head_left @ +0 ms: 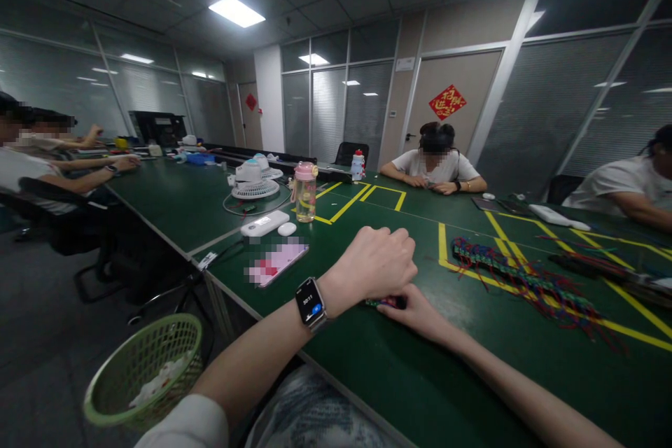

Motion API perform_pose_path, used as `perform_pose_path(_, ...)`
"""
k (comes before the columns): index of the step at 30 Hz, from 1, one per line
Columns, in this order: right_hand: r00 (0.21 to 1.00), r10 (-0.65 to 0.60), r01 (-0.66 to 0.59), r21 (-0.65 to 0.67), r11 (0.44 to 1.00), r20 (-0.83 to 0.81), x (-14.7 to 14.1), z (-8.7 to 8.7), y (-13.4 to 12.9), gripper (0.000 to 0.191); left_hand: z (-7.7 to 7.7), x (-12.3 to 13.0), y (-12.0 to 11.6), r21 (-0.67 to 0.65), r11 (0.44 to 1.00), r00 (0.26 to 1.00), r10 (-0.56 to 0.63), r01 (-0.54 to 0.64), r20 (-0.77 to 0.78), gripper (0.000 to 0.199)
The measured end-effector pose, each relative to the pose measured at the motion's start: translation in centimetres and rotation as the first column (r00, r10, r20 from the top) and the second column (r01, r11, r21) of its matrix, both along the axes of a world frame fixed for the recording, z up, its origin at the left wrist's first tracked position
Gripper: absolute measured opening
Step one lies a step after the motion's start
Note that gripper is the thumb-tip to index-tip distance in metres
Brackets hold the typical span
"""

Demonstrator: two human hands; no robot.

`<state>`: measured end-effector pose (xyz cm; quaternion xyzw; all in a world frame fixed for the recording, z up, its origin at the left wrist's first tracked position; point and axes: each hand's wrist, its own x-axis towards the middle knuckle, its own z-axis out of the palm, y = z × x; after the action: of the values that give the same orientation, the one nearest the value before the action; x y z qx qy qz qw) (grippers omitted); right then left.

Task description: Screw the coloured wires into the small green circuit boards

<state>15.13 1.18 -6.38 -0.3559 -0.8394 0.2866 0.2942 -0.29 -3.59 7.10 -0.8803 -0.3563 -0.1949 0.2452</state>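
Note:
My left hand [375, 262], with a smartwatch [309, 302] on its wrist, is curled closed just above the table, knuckles up. Its fingertips are hidden, so whatever it may hold cannot be made out. Right beside and below it, my right hand [420, 313] pinches the edge of a small circuit board [376, 302] with green and red parts, low at the tabletop. Most of that board is covered by my hands. To the right lies a long row of green circuit boards [517, 276] with red and blue wires.
The green table [441, 378] bears yellow tape lines. Left of my hands are a phone [281, 264], a white device [265, 224], a water bottle [305, 192] and a fan [255, 187]. A green basket [113, 371] stands on the floor. Several people sit around.

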Motion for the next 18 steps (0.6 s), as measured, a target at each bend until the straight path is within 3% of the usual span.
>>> perform_pose_path(7,1.0,-0.004,0.004,-0.013,1.0,0.006,-0.1,0.5,-0.4,0.017,-0.5,-0.1,0.4,-0.026,1.0,1.0,0.016,-0.016,0.01,0.016)
perform_pose_path(11,1.0,0.013,-0.013,-0.031,0.999,-0.004,0.0,0.1,-0.1,0.018,-0.6,-0.1,0.5,-0.041,0.999,0.999,0.034,-0.034,0.007,0.021)
perform_pose_path(18,1.0,0.0,-0.001,-0.016,1.0,-0.017,0.1,-0.4,0.2,0.018,-0.4,0.0,0.3,-0.027,1.0,1.0,0.007,-0.007,0.012,0.013)
